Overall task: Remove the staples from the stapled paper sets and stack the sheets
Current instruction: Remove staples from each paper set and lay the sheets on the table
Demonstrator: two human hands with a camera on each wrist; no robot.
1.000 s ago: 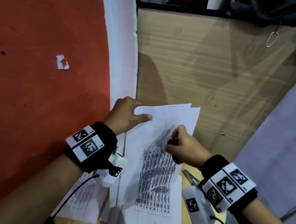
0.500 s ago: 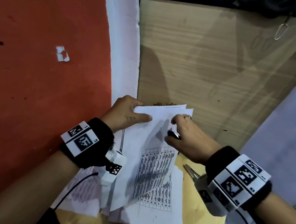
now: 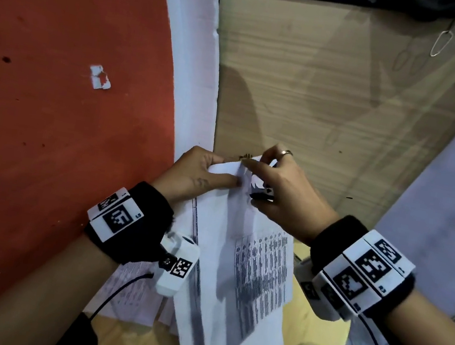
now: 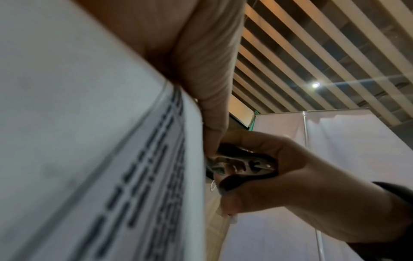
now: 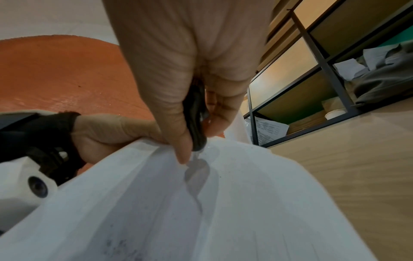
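Holding one lifted paper set point(image 3: 225, 260) at its far top corner, the left hand point(image 3: 196, 173) pinches the sheets between thumb on top and fingers below. The right hand point(image 3: 282, 192) meets it at the same corner, just to the right of the left thumb; its fingers curl around one staple remover point(image 4: 243, 163), a black tool with metal jaws, and the jaws are at the paper edge beside the left thumb tip in the left wrist view. I cannot tell if the jaws already bite a staple. The long axis of the lifted set runs from the two hands back toward the person, with the printed table on the near half, and the sheets hang tilted, the held corner highest. How many sheets are in this set I cannot count; at least two edges show. Below the wrists more printed sheets point(image 3: 126, 290) lie flat on the wooden table point(image 3: 347, 116), their number also unclear. One small pile of dark staples point(image 3: 245, 155) lies just beyond the fingertips. One ring point(image 3: 286, 152) is on a right finger.
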